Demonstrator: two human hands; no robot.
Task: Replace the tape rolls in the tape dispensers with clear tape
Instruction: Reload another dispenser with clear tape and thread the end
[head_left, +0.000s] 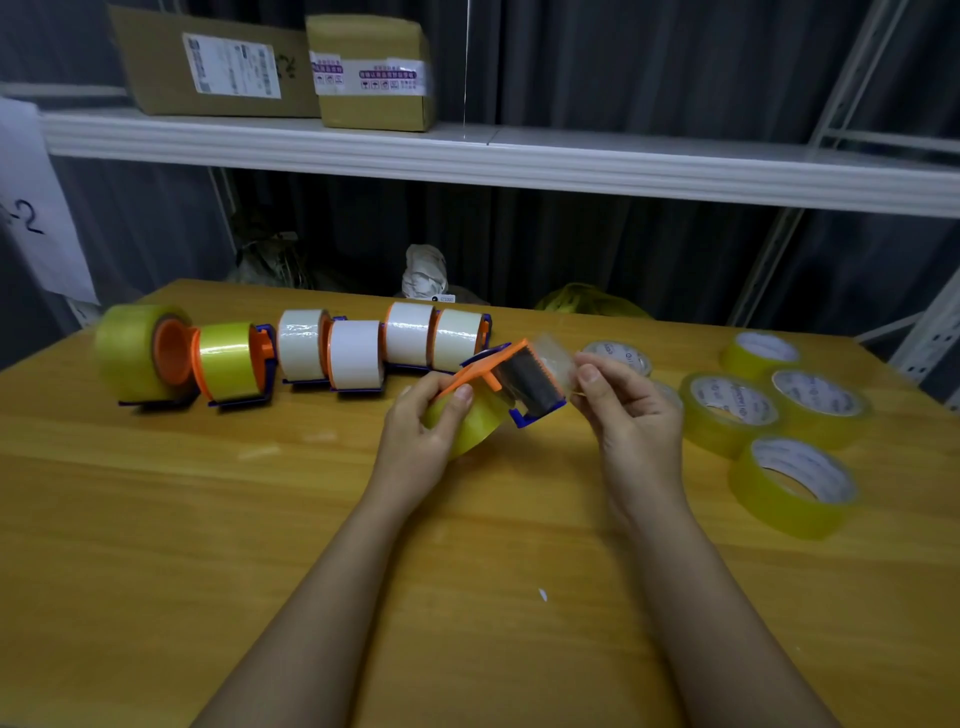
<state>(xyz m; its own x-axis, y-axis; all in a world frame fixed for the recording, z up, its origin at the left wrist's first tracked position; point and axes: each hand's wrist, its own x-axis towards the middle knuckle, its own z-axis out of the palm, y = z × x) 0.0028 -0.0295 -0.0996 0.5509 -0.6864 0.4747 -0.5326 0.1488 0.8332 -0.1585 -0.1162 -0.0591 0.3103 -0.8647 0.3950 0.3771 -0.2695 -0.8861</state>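
1. Holding the orange-and-blue dispenser (511, 382) above the wooden table (208, 519), the left hand (423, 434) curls thumb and fingers round its orange plate and the clear tape roll (470, 421) mounted on it
2. Right hand (631, 410) pinches the loose tape end (556, 358) at the dispenser's blade side, thumb against fingertips
3. 4 spare clear rolls (797, 486) lie flat at the table's right
4. 6 loaded dispensers (358, 356) stand in a row behind the hands

place: stockroom | signs: metal shelving (519, 161), taped cardboard parcels (371, 73), wooden packing table (156, 519)
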